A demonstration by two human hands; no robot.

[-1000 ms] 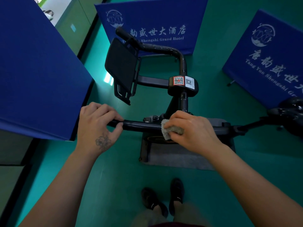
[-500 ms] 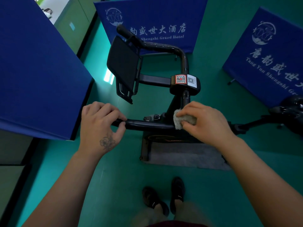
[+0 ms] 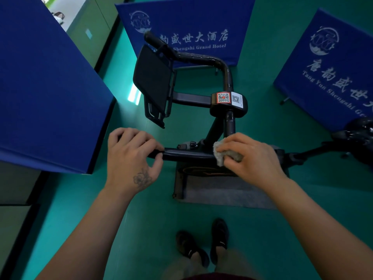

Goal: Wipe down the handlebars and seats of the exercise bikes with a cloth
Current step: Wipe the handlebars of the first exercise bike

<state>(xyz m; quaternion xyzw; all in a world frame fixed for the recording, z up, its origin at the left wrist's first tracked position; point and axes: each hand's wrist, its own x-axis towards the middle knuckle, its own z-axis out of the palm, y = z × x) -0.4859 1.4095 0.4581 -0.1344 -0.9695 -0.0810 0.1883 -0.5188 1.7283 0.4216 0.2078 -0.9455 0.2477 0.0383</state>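
A person stands over an exercise bike point(image 3: 220, 126) on a green floor point(image 3: 141, 229), seen from a head-worn camera looking down. The left hand point(image 3: 131, 158) has its grip wrapped around the near end of the black handlebar point(image 3: 187, 155), fingers curled over the top and thumb tucked beneath. The right hand point(image 3: 250, 158) pinches a crumpled grey cloth point(image 3: 220, 156) between fingers and thumb and presses it against the same bar, just where the bar meets the bike's upright post point(image 3: 230, 120). A stretch of bare bar lies between the two hands.

Beyond the hands, the far handlebar point(image 3: 193, 56) curves away toward a blue banner point(image 3: 185, 23) printed with white Chinese characters and the words "Grand Hotel". A dark flat tablet holder point(image 3: 152, 81) tilts on an arm to the left of the post, and two QR-code stickers point(image 3: 229, 98) sit side by side on the black clamp at the post's top. A grey mat point(image 3: 228, 193) lies under the bike.

A second blue banner point(image 3: 331, 65) stands at the right, and a large blue panel point(image 3: 46, 87) fills the left. At the right edge, part of a black bike point(image 3: 357, 138) shows. The person's black shoes point(image 3: 201, 243) appear at the bottom, toes pointing toward the mat.
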